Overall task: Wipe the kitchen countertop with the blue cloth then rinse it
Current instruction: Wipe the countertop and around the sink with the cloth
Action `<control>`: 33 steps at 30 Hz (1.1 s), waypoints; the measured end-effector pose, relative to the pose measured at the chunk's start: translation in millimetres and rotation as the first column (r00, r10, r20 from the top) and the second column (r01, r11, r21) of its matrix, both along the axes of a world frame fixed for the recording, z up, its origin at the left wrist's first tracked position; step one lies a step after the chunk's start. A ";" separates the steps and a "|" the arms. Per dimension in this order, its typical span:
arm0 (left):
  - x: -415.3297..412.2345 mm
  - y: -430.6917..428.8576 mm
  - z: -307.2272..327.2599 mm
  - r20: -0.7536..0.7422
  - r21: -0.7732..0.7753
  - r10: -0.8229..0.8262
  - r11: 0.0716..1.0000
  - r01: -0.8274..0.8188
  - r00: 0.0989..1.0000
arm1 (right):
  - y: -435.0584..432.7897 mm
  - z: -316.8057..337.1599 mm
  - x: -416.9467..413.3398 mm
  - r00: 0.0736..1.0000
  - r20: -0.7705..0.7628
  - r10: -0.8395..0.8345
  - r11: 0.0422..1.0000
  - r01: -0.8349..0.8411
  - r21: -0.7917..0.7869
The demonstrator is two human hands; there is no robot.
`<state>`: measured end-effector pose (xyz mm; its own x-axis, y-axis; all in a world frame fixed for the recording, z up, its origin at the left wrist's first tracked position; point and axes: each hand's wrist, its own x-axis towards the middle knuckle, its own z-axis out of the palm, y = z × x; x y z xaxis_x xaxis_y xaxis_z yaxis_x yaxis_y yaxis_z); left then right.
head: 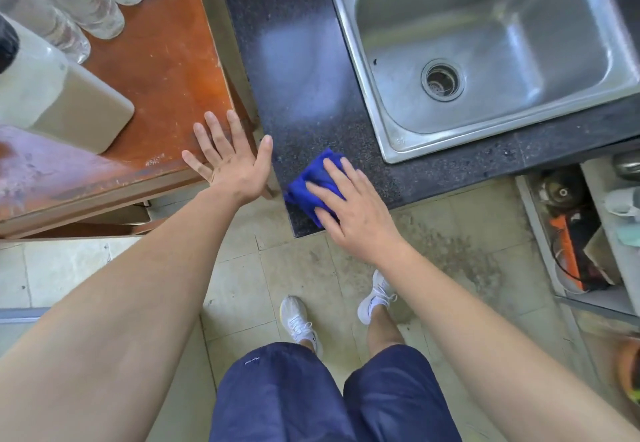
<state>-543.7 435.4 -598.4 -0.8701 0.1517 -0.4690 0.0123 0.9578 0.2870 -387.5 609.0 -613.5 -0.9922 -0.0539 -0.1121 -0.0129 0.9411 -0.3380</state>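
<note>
— Where is our crumpled blue cloth [317, 181]?

— It lies on the dark speckled stone countertop [304, 70], near the front corner. Our right hand [349, 209] presses flat on it, fingers spread over the top.

— And our left hand [232, 161]?

— It is wide open and holds nothing. It rests by the edge of the worn orange-brown wooden table [162, 70].

— Is the shiny steel sink [377, 102] close?

— Yes, it sits just beside the cloth, further back and to the right.
</note>
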 end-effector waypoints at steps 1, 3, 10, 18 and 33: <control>0.0 -0.6 1.0 0.009 0.000 -0.008 1.000 0.008 1.000 | 11.0 0.2 18.1 1.000 0.028 -0.008 1.000 0.008 0.007; 0.5 -1.5 2.3 0.012 -0.007 -0.022 1.000 0.022 1.000 | 39.7 1.3 45.5 0.992 0.068 -0.104 0.994 0.102 0.026; 4.6 3.4 9.7 -0.007 -0.063 0.002 0.998 -0.003 1.000 | 132.2 29.1 52.8 0.773 0.216 -0.597 0.802 0.578 0.147; 86.7 104.3 22.3 -0.133 0.073 -0.183 0.978 0.194 0.974 | 148.0 27.1 47.3 0.819 0.227 -0.527 0.850 0.501 0.163; 138.1 314.0 4.5 -0.078 -0.114 -0.272 0.958 0.262 0.959 | 342.0 12.9 77.0 0.919 0.149 -0.366 0.928 0.349 0.128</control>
<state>-405.6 749.5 -594.0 -0.8443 0.3400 -0.4142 0.2933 0.9401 0.1740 -310.5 951.0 -600.6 -0.9097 0.3203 -0.2644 0.3790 0.9005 -0.2132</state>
